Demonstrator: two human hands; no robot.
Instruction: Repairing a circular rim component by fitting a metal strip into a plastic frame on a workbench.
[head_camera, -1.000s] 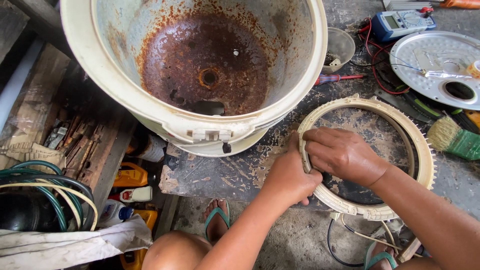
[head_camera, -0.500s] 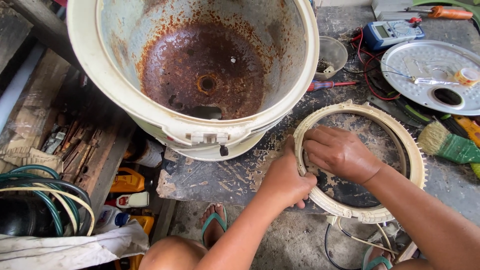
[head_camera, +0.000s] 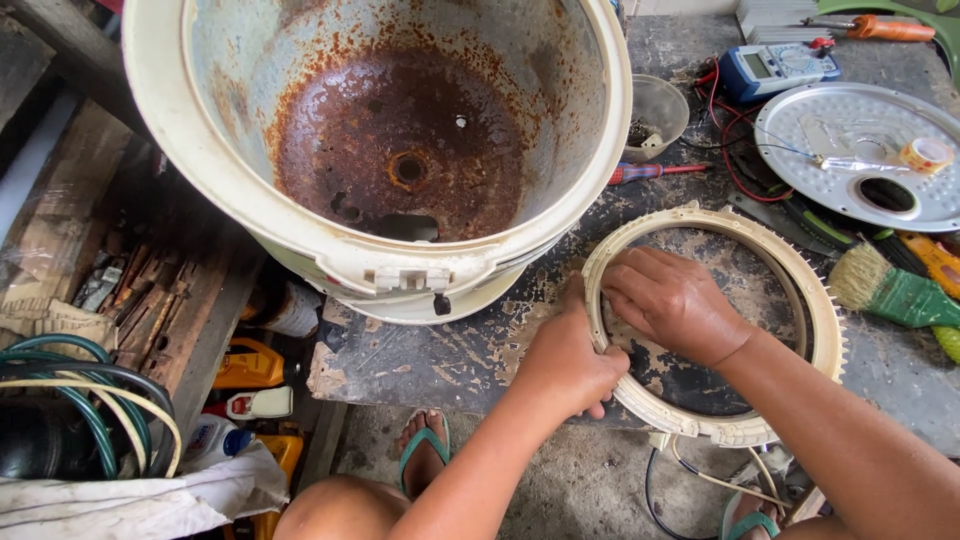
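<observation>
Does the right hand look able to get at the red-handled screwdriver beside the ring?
Probably yes: the right hand rests on the ring, and the red-handled screwdriver lies just beyond on bare bench, nothing between them.

My worn dark workbench carries the rusty tub; right of the tub lie the cream ring, brush and multimeter.

A worn, paint-flaked dark workbench filled the frame's centre and right, with grey concrete floor below and weathered wooden planks at left.
</observation>
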